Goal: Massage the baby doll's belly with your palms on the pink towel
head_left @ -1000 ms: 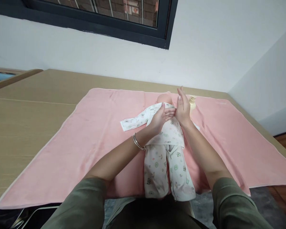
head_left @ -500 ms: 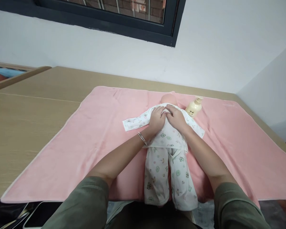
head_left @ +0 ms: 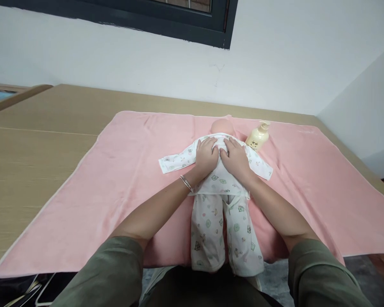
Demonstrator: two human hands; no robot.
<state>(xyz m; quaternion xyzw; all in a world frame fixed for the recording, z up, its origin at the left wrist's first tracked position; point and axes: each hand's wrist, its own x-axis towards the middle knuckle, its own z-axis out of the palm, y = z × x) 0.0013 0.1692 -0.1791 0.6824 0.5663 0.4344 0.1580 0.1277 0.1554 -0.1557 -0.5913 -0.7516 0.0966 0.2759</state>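
Count: one doll (head_left: 223, 185) in white patterned clothes (head_left: 208, 228), one pump bottle (head_left: 257, 137), one pink cloth (head_left: 121, 170), two hands. Left hand (head_left: 207, 156) and right hand (head_left: 236, 159): fingers extended, slightly parted, resting palm-down on the doll's clothed upper torso; thumbs near each other. Doll lies on the cloth, bottle near its shoulder. Cloth spread over wooden table (head_left: 35, 170); behind, white wall (head_left: 275, 64), dark window frame (head_left: 185, 32).

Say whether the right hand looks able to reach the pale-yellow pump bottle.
Likely yes: the bottle is close by the right hand, only a low white printed cloth sleeve lying between them.
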